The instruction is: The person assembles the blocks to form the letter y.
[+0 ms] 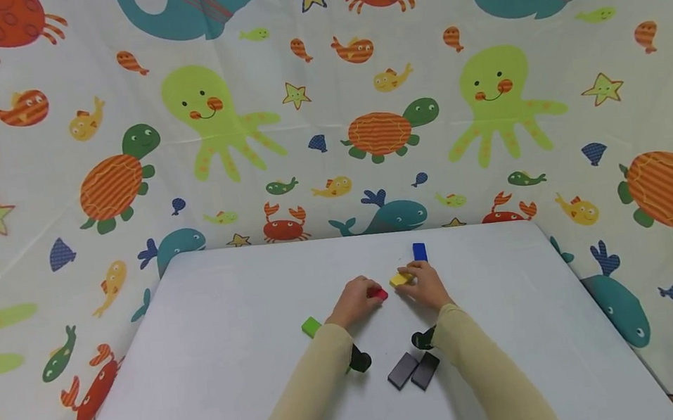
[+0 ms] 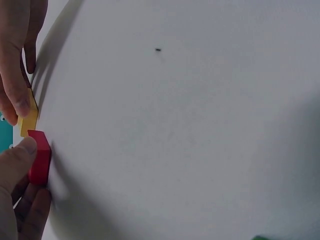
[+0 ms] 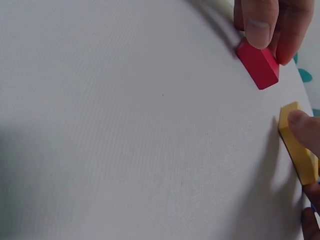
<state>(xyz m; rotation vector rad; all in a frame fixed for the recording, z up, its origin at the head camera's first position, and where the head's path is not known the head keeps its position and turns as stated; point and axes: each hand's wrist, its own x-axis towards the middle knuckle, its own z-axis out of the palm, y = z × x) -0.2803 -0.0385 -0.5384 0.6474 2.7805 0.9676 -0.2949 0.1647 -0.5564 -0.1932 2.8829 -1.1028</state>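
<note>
My left hand pinches a red block between thumb and fingers, low over the white table. Just to its right, my right hand pinches a yellow block. A small gap separates the two blocks in the head view. From the left wrist, the red block shows under the thumb, with the yellow block close above it. In the right wrist view the yellow block lies under the right thumb, and the red block is held by the other hand.
A blue block lies just beyond the right hand. Beside the left sleeve is a green block, partly hidden. Two dark grey blocks, one left and one right, lie nearer on the white table. A patterned cloth hangs behind.
</note>
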